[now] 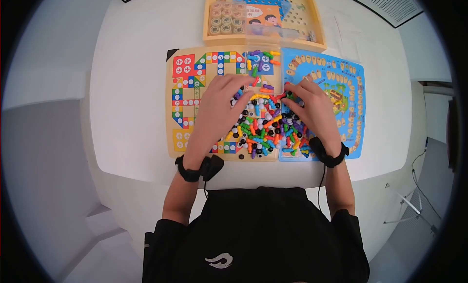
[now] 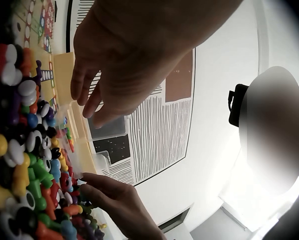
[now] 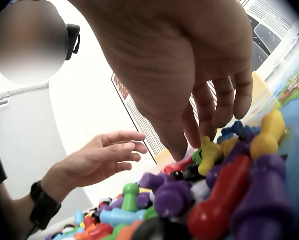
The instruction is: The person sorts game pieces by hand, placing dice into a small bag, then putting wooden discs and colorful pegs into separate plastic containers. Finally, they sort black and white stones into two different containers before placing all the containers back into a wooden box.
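A heap of colourful peg pieces (image 1: pixel 263 131) and black and white round-headed ones spreads over the boards in front of the person. Behind it a clear plastic box (image 1: pixel 278 83) contains several pegs. My left hand (image 1: pixel 222 100) hovers over the box's left side, fingertips close to a red peg (image 1: pixel 255 81); in the right wrist view its fingers are loosely extended with nothing between them. My right hand (image 1: pixel 314 110) reaches down at the heap's far right edge. Its thumb and fingers stand apart just above the pieces, near a yellow peg (image 3: pixel 209 155).
A beige flying-chess board (image 1: pixel 170 112) lies at left, a blue printed board (image 1: pixel 358 112) at right. At the back, a wooden tray (image 1: pixel 314 19) contains a case of round chess discs (image 1: pixel 225 20) and an orange booklet (image 1: pixel 270 12). Black cameras are strapped to both wrists.
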Demonstrator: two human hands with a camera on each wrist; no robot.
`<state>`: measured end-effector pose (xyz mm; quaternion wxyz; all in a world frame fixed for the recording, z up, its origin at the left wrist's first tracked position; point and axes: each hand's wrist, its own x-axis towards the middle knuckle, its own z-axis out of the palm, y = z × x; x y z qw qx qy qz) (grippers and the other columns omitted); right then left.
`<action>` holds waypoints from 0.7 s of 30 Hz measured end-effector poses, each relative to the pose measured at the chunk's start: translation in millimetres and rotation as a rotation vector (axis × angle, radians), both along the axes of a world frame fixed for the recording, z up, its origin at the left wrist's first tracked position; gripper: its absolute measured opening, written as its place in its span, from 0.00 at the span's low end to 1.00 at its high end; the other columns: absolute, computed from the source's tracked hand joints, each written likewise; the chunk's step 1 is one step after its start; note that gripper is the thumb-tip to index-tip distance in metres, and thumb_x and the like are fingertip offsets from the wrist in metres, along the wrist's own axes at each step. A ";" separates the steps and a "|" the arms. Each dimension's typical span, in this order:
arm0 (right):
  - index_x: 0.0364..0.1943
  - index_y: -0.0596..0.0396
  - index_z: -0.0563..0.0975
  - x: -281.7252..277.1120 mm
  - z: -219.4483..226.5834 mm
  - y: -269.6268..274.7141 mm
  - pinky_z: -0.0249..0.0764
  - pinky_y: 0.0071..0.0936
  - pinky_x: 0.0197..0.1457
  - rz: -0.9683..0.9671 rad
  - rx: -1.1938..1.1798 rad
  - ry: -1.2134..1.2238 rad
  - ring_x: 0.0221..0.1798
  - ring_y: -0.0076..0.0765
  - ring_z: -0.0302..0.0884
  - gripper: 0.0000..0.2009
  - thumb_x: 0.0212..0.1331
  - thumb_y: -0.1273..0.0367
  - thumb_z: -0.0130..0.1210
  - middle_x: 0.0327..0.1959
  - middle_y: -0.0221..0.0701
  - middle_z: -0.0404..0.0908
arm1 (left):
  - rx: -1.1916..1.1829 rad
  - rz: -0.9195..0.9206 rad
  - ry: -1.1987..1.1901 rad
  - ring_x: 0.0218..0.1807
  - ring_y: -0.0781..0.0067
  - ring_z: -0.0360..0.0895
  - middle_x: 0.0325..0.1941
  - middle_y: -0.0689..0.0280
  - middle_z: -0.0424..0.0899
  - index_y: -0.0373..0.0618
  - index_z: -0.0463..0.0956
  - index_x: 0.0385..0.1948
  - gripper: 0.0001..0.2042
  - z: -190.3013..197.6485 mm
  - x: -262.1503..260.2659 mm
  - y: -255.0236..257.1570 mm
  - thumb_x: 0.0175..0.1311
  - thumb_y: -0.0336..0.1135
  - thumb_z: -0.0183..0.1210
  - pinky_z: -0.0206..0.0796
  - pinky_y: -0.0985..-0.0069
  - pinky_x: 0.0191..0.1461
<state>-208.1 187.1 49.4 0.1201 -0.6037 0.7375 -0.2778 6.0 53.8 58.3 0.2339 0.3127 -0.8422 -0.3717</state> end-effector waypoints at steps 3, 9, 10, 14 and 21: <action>0.41 0.54 0.85 1.0 0.6 -2.4 0.78 0.41 0.44 -0.016 0.034 -0.009 0.43 0.47 0.80 0.12 0.53 0.68 0.73 0.36 0.35 0.79 | -0.057 -0.030 -0.041 0.55 0.59 0.79 0.50 0.63 0.87 0.45 0.85 0.47 0.11 -4.0 20.8 12.8 0.63 0.30 0.69 0.73 0.65 0.57; 0.40 0.52 0.87 1.4 -7.9 -3.8 0.77 0.40 0.46 0.048 -0.009 0.070 0.44 0.43 0.79 0.12 0.51 0.68 0.74 0.37 0.31 0.78 | -0.120 0.088 -0.134 0.55 0.58 0.78 0.49 0.65 0.86 0.45 0.85 0.42 0.10 -11.0 56.0 20.0 0.59 0.27 0.71 0.71 0.62 0.59; 0.40 0.52 0.87 0.9 -8.5 -4.0 0.77 0.40 0.47 0.061 -0.006 0.095 0.44 0.43 0.79 0.12 0.51 0.68 0.74 0.37 0.31 0.78 | -0.137 0.082 -0.148 0.56 0.58 0.78 0.49 0.65 0.86 0.45 0.84 0.42 0.10 -9.9 60.1 19.9 0.59 0.27 0.71 0.71 0.62 0.60; 0.39 0.53 0.86 0.8 -2.0 -3.8 0.77 0.40 0.49 0.115 0.010 0.114 0.44 0.44 0.78 0.11 0.51 0.70 0.73 0.37 0.32 0.78 | -0.183 -0.010 -0.147 0.57 0.57 0.77 0.50 0.66 0.85 0.46 0.84 0.43 0.11 -6.6 63.5 25.3 0.59 0.29 0.71 0.70 0.61 0.61; 0.40 0.56 0.85 -15.9 13.8 1.4 0.76 0.40 0.51 0.047 0.023 -0.023 0.43 0.47 0.78 0.11 0.52 0.74 0.71 0.36 0.34 0.79 | -0.148 -0.051 -0.164 0.57 0.58 0.75 0.50 0.67 0.82 0.46 0.83 0.46 0.12 -13.0 53.0 29.2 0.61 0.32 0.70 0.72 0.62 0.62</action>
